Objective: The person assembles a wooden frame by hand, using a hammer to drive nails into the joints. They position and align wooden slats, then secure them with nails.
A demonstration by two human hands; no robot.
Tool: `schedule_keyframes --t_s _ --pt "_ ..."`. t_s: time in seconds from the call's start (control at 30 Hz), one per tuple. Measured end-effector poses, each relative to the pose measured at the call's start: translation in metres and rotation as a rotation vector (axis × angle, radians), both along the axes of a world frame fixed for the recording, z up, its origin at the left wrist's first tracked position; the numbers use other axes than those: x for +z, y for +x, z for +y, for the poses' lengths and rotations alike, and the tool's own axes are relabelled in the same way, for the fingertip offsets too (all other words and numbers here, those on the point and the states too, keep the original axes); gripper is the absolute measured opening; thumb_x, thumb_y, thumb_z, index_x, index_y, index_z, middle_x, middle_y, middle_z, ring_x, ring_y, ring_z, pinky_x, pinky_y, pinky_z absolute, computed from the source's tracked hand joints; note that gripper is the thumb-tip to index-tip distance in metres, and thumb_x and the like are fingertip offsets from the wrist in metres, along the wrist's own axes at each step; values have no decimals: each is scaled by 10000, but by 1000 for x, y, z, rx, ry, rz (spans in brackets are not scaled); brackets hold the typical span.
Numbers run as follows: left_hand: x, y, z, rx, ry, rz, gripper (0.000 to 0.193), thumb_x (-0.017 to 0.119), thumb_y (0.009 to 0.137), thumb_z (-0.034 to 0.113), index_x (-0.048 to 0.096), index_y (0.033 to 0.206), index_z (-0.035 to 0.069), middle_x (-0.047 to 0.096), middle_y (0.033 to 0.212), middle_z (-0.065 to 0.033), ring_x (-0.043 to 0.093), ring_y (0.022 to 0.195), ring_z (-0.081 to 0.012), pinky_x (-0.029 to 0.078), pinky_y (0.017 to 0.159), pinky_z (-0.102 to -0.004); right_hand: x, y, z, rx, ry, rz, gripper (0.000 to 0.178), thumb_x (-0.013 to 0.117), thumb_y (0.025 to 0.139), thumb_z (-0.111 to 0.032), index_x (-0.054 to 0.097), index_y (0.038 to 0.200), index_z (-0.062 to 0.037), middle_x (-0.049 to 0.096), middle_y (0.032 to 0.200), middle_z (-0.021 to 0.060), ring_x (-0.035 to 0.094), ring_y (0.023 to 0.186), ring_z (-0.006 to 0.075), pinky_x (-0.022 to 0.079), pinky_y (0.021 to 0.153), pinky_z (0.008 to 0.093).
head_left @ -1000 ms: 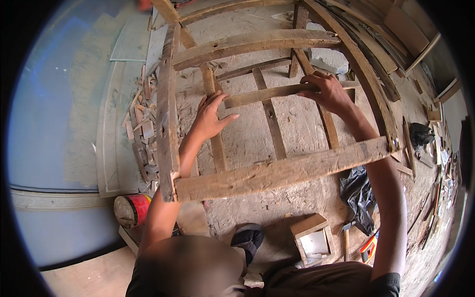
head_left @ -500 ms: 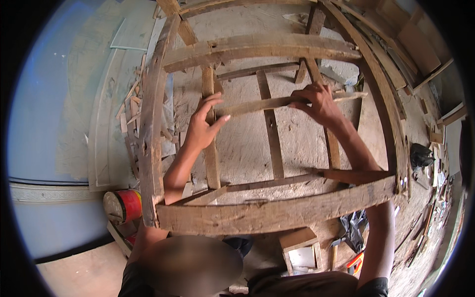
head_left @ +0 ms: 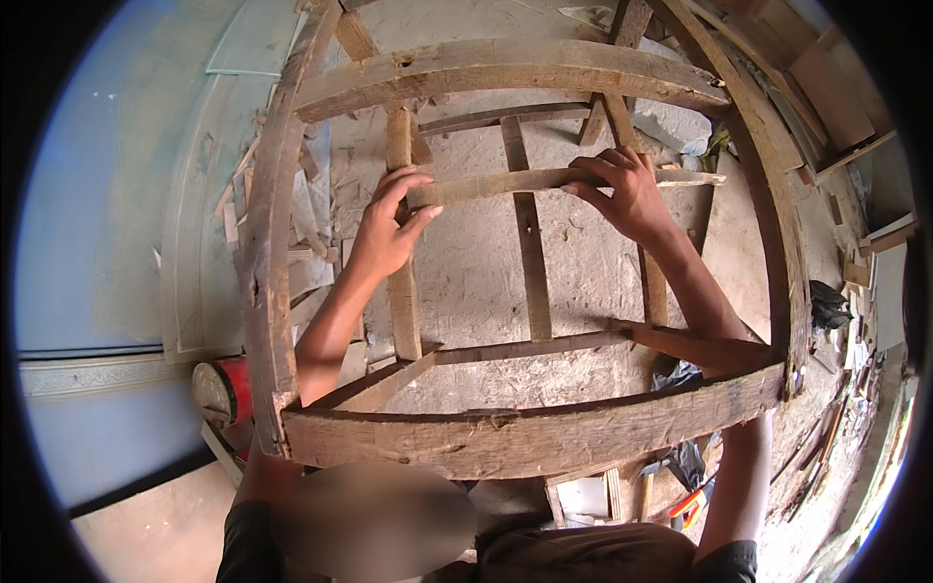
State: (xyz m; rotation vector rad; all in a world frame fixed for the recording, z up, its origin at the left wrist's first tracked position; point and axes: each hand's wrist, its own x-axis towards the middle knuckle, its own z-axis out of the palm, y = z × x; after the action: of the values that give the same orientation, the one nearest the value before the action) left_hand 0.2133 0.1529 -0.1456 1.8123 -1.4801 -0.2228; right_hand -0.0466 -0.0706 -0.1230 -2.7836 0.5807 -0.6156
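A narrow wooden slat point(head_left: 496, 185) lies crosswise inside a rough wooden frame point(head_left: 535, 435), lower than its top rails. My right hand point(head_left: 628, 196) is closed round the slat toward its right end, with a splintered tip sticking out past the fingers. My left hand point(head_left: 385, 235) has its fingers over the slat's left end and the thumb below it, beside an upright leg of the frame. Both forearms reach down through the frame opening, behind its near rail. A crossbar point(head_left: 515, 66) spans the frame beyond my hands.
On the left stand a red can point(head_left: 233, 389) and a pale blue panel point(head_left: 97, 223). Wood scraps lie along the frame's left side. An orange-handled tool point(head_left: 692, 507) and a black plastic bag point(head_left: 688, 464) are near my right arm. Boards point(head_left: 826, 87) lean at the far right.
My left hand has closed in on the slat's left end, its fingers and thumb now around it. The slat and both hands appear slightly higher in the view, which has shifted a little.
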Motion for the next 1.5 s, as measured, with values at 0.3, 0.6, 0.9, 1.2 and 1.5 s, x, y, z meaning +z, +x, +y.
schedule_keyframes --t_s 0.3,0.6,0.9,1.2,1.5 --pt "1 9 10 44 64 56 392 679 856 264 577 1178 64 461 1341 -151 471 1243 -304 437 948 -386 -15 10 11 11 -161 35 482 666 818 -422 579 1177 -112 611 970 71 584 964 242 385 903 384" --pt "5 7 2 -13 161 24 377 635 890 221 549 1217 55 432 1382 -146 371 1322 -310 308 1077 -423 -18 3 6 -1 -166 96 500 669 825 -331 510 1260 -141 573 982 67 557 951 239 373 899 390" --pt "13 12 3 -96 193 -238 355 570 923 185 491 1223 12 473 1290 -197 381 1272 -380 316 1055 -456 -3 4 6 58 -53 122 509 614 851 -302 471 1284 -75 544 1129 119 510 1062 269 360 926 414" --pt "11 11 2 -56 255 -176 399 528 951 251 462 1250 -4 512 1205 -218 455 1136 -407 364 969 -483 -11 -5 2 -62 -152 40 411 658 830 -241 544 1185 -69 592 1063 182 548 1037 357 392 910 479" --pt "13 7 8 132 79 -286 487 498 957 261 389 1315 -50 442 1280 -270 402 1197 -455 304 1013 -528 -14 -8 4 83 -21 -24 349 629 885 -227 563 1158 -20 588 1016 177 574 925 317 442 810 435"
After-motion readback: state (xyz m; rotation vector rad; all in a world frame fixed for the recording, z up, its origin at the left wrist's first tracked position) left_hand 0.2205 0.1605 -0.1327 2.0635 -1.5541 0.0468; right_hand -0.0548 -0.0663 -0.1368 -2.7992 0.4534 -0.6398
